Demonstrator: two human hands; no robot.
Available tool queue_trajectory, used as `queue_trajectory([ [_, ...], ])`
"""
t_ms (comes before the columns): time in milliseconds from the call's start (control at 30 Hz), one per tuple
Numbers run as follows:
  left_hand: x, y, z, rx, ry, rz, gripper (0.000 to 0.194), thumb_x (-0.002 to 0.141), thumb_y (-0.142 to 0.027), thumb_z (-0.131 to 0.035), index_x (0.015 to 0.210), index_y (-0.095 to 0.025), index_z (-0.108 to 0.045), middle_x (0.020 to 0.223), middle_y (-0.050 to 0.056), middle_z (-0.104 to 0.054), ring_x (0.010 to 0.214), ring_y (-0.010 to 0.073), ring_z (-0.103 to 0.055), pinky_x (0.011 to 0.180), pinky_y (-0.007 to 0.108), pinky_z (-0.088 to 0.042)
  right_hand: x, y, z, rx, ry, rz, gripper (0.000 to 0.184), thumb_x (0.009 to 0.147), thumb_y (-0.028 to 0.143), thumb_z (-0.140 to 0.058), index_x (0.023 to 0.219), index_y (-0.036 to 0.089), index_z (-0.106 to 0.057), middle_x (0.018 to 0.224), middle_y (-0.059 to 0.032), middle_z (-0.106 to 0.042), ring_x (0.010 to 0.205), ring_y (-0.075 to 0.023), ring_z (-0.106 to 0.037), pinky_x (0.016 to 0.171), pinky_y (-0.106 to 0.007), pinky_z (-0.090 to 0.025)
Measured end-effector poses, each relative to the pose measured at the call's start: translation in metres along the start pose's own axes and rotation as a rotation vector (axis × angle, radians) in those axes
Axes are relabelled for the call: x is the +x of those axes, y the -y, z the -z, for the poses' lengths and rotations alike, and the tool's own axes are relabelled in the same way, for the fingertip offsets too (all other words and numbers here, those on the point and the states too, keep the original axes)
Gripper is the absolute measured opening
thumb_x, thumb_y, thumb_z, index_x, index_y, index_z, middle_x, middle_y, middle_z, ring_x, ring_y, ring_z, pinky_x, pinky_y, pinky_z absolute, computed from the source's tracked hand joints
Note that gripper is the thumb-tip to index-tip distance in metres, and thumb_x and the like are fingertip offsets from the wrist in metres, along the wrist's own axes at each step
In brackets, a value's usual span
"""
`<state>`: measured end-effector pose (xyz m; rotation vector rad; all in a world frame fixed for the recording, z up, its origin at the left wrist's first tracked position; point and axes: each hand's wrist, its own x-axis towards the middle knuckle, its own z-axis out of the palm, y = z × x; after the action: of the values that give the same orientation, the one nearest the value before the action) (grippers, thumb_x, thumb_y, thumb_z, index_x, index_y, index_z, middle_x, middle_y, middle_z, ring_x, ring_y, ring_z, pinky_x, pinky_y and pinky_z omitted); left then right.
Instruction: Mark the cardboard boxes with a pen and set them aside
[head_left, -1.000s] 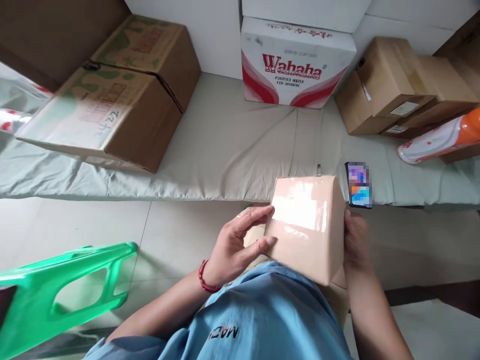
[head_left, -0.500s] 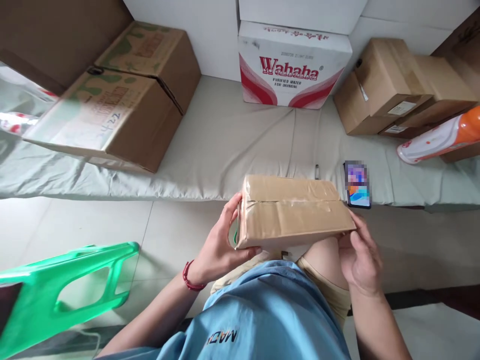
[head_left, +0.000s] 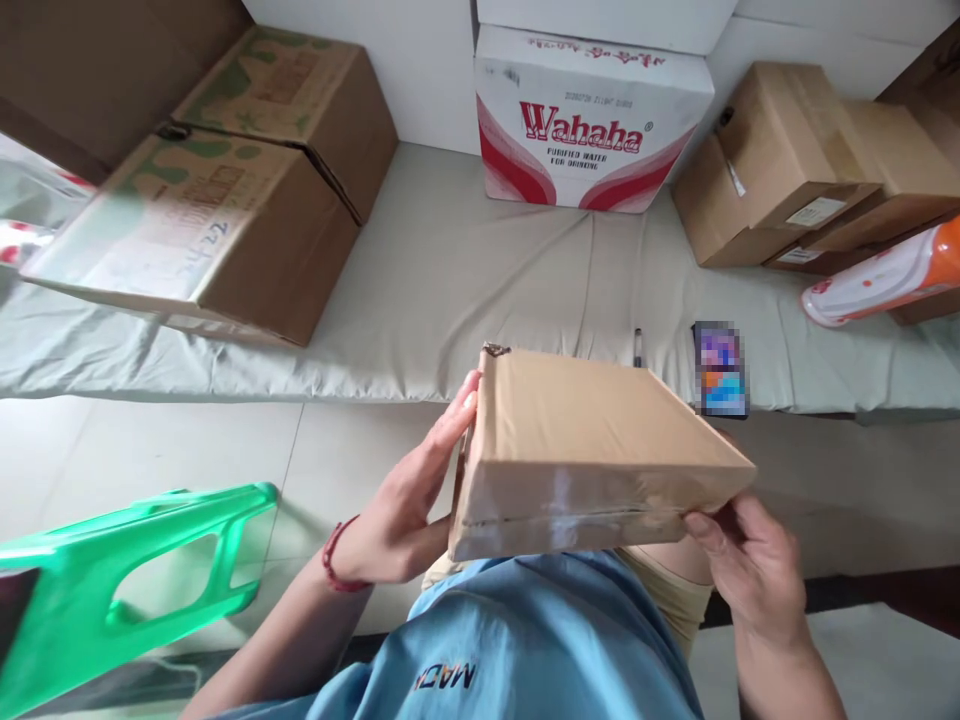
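Observation:
A brown cardboard box [head_left: 592,410], sealed with clear tape, is held between both hands in front of the blue shirt. Its taped seam faces my body, while a plain side is turned up. Against the box's left end lies my left hand [head_left: 412,505], with the fingers along the end and the thumb low near the bottom corner. At the lower right corner, my right hand [head_left: 750,550] grips the box with the thumb on the near side; its other fingers are partly hidden behind and below.
Beyond the box runs a cloth-covered surface [head_left: 480,270] bearing a phone [head_left: 721,370], a pen [head_left: 637,347], a white water carton [head_left: 592,120], a large carton [head_left: 270,240], stacked cardboard boxes [head_left: 787,160] and an orange-white can [head_left: 877,275]. A green stool [head_left: 187,540] stands at left.
The box has tipped toward my body, so the taped seam moved from the top to the near side. Both hands shifted apart and the right one came lower, still holding it.

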<state>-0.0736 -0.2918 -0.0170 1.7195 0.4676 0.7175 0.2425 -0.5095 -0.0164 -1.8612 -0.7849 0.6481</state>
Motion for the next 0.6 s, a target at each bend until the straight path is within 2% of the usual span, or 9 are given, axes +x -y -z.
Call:
queue_trajectory([
  [67, -0.001, -0.007, 0.009, -0.201, -0.004, 0.040, 0.084, 0.095, -0.050, -0.081, 0.171, -0.043, -0.047, 0.188, 0.001, -0.026, 0.175, 0.0443, -0.017, 0.139, 0.069, -0.028, 0.005, -0.002, -0.006, 0.000, -0.018, 0.093, 0.028, 0.087, 0.048, -0.090, 0.110, 0.033, -0.085, 0.100, -0.0059, -0.083, 0.093, -0.0289, -0.079, 0.083, -0.039, -0.068],
  [167, 0.006, -0.008, 0.009, -0.409, -0.086, 0.091, 0.082, 0.092, -0.067, -0.079, 0.167, -0.042, -0.055, 0.188, -0.003, -0.024, 0.176, 0.0427, -0.013, 0.140, 0.063, -0.032, 0.024, -0.009, -0.029, 0.007, -0.017, 0.208, 0.029, 0.091, 0.044, -0.086, 0.118, 0.034, -0.084, 0.113, -0.0080, -0.081, 0.109, -0.0308, -0.077, 0.099, -0.046, -0.066],
  [267, 0.014, 0.005, -0.006, -0.428, -0.224, 0.089, 0.083, 0.092, -0.060, -0.083, 0.167, -0.040, -0.053, 0.189, -0.001, -0.022, 0.178, 0.0384, -0.008, 0.143, 0.058, -0.027, 0.050, -0.014, -0.049, -0.025, 0.024, 0.237, 0.033, 0.096, 0.043, -0.079, 0.127, 0.032, -0.081, 0.118, -0.0093, -0.078, 0.112, -0.0299, -0.076, 0.099, -0.046, -0.065],
  [300, 0.016, 0.011, -0.011, -0.398, -0.276, 0.109, 0.081, 0.092, -0.054, -0.085, 0.166, -0.038, -0.055, 0.188, 0.003, -0.027, 0.177, 0.0379, -0.013, 0.143, 0.057, -0.028, 0.058, -0.014, -0.051, -0.057, 0.054, 0.239, 0.031, 0.098, 0.043, -0.076, 0.126, 0.031, -0.080, 0.118, -0.0096, -0.077, 0.112, -0.0297, -0.076, 0.098, -0.046, -0.065],
  [367, 0.017, 0.024, -0.018, -0.272, -0.375, 0.200, 0.071, 0.093, -0.043, -0.087, 0.159, -0.032, -0.060, 0.177, 0.011, -0.045, 0.170, 0.0370, -0.036, 0.139, 0.056, -0.036, 0.073, -0.012, -0.049, -0.163, 0.105, 0.250, 0.028, 0.099, 0.042, -0.070, 0.121, 0.029, -0.082, 0.118, -0.0100, -0.078, 0.110, -0.0295, -0.077, 0.098, -0.046, -0.064],
  [433, 0.015, 0.034, -0.021, -0.084, -0.446, 0.264, 0.060, 0.095, -0.037, -0.086, 0.150, -0.029, -0.065, 0.162, 0.015, -0.059, 0.156, 0.0355, -0.053, 0.131, 0.056, -0.047, 0.088, -0.009, -0.037, -0.270, 0.079, 0.253, 0.029, 0.100, 0.045, -0.065, 0.115, 0.028, -0.083, 0.119, -0.0102, -0.079, 0.108, -0.0292, -0.076, 0.097, -0.045, -0.063],
  [500, 0.013, 0.038, -0.020, 0.129, -0.503, 0.178, 0.061, 0.092, -0.035, -0.089, 0.148, -0.029, -0.066, 0.159, 0.015, -0.060, 0.153, 0.0375, -0.055, 0.126, 0.059, -0.050, 0.106, -0.004, -0.025, -0.372, 0.012, 0.197, 0.036, 0.102, 0.050, -0.059, 0.115, 0.027, -0.083, 0.120, -0.0108, -0.080, 0.105, -0.0286, -0.076, 0.091, -0.042, -0.061],
  [600, 0.018, 0.032, -0.019, 0.421, -0.479, -0.106, 0.073, 0.084, -0.032, -0.095, 0.151, -0.035, -0.066, 0.167, 0.012, -0.056, 0.163, 0.0430, -0.043, 0.134, 0.067, -0.038, 0.144, 0.000, -0.018, -0.602, 0.041, 0.030, 0.039, 0.099, 0.055, -0.057, 0.102, 0.023, -0.080, 0.102, -0.0113, -0.081, 0.091, -0.0272, -0.074, 0.080, -0.037, -0.055],
])
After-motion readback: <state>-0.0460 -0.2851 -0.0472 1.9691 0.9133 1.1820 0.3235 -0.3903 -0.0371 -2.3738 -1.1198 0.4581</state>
